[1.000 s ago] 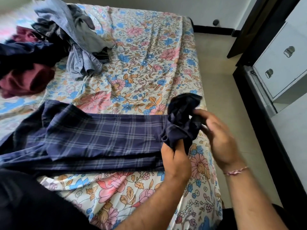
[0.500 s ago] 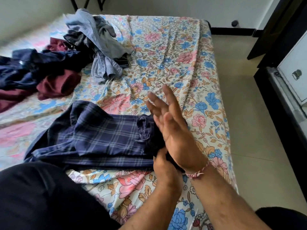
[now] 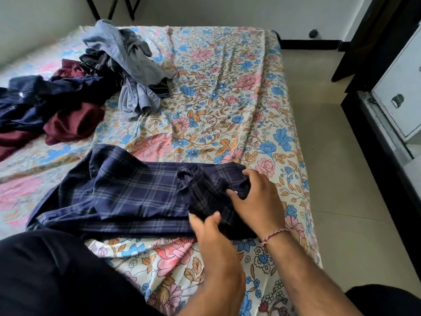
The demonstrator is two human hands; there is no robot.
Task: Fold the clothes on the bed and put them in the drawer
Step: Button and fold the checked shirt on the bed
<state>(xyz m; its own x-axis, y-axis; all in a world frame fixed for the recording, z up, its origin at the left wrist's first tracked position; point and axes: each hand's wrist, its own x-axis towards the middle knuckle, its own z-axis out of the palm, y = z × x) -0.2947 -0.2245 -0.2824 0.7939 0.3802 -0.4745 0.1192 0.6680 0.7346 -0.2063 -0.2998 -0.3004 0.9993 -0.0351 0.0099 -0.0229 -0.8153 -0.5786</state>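
Half a second ago the right hand (image 3: 255,201) was raised flat above the cloth; now it is down on the bunched right-hand end of the navy plaid cotton garment (image 3: 141,195), fingers (image 3: 237,193) spread and curled, pressing into the fabric. The left hand (image 3: 211,233) sits just beside it at the near edge, fingers bent over the hem; whether they pinch the cloth or only rest on it cannot be told.

The garment lies lengthwise across the near part of the bed, flat at its left and lumpy under the hands. To fold it well, the person would probably do best to smooth that bunched end flat first, line up the edges, then bring the end over towards the left in one even fold, pressing out air so the creases stay straight.

Its floral-printed bedsheet (image 3: 216,106) is wrinkled and soft, so folds may drift unless held down. At the far left lies a heap of unfolded clothes (image 3: 75,92) in grey-blue, navy and maroon, well apart from the garment. To the right, across a strip of pale tiled floor (image 3: 341,179), stands a white drawer front with a metal handle (image 3: 397,101), framed in dark wood.
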